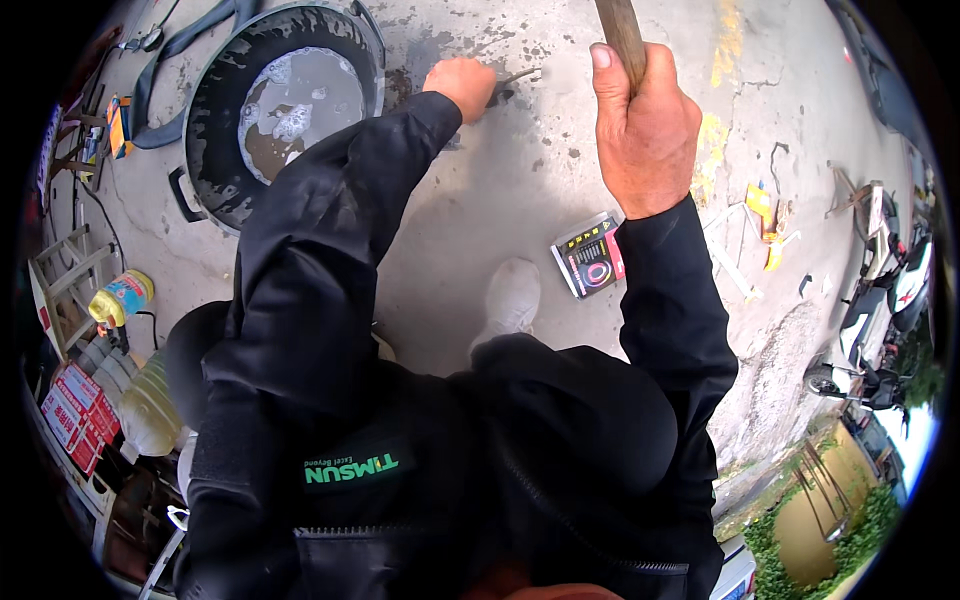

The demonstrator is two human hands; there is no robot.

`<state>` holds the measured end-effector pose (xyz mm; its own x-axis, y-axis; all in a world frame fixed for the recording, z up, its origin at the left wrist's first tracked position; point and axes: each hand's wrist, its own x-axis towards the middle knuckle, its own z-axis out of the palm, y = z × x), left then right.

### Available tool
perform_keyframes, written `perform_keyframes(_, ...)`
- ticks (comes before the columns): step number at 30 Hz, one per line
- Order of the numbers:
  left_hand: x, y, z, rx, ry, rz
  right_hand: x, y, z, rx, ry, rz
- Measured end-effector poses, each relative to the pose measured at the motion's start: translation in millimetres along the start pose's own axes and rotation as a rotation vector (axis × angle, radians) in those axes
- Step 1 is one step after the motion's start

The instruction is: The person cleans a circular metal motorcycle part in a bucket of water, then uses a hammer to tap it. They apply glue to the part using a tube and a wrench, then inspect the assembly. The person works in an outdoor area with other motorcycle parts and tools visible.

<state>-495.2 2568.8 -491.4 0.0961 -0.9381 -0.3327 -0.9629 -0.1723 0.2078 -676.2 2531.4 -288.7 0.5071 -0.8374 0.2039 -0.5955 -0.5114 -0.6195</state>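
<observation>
Closed around a wooden handle (622, 35), my right hand (650, 135) is raised on the right, thumb pointing up along the wood. The handle's far end runs out of the picture. My left hand (460, 86) is closed low over the concrete floor, just right of a black tub (212, 120). A thin, dark, stem-like piece (515, 76) sticks out beside its fingers. What the fingers grip is hidden. Cloudy water (300, 115) with foam lies in the tub, partly covered by my left sleeve.
A small boxed package (590, 260) lies by my right forearm, near my white shoe (514, 290). A black rubber strip (165, 70) curls beside the tub. A yellow bottle (122, 297) and ladder (75, 270) stand left. Yellow scraps (765, 222) and a motorbike (880, 310) are right.
</observation>
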Motion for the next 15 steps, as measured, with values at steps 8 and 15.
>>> perform_keyframes(8,4.8,8.4,-8.3,0.044,0.031,0.028,-49.1,139.6,106.8,-0.054,-0.149,0.487)
perform_keyframes(15,-22.4,-14.2,19.9,-0.139,0.141,0.022,18.5,41.4,-3.1,0.123,0.121,0.046)
